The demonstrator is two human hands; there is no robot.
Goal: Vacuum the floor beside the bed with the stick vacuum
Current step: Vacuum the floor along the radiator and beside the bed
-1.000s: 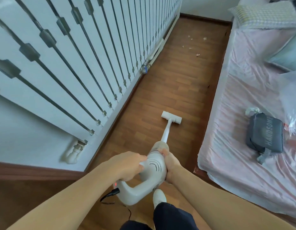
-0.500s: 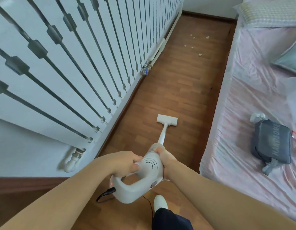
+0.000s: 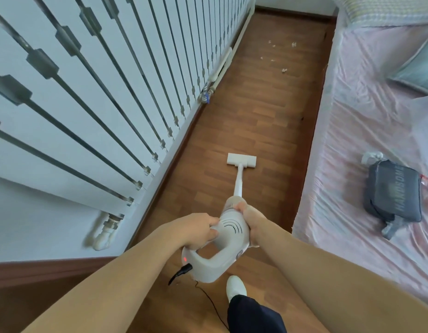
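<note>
Head view: a person works a stick vacuum (image 3: 232, 228) along the strip of floor (image 3: 258, 116) between a white radiator (image 3: 93, 92), at left, and the bed (image 3: 352, 145), at right. The left grip (image 3: 198, 228) is clenched round the front of the looped handle. The right grip (image 3: 252, 222) grasps the motor body from the other side, fingers curled over its top. The nozzle (image 3: 241, 160) sits flat on the boards at mid-frame, about midway between radiator and bed. Pale scraps (image 3: 283, 69) lie scattered well ahead of it near the top of the frame, not yet reached. The boards from nozzle to shoe (image 3: 235, 287) look free of scraps, so the far stretch appears to be what is left. A black cord (image 3: 208, 296) trails from the handle's rear at the bottom of the frame.
</note>
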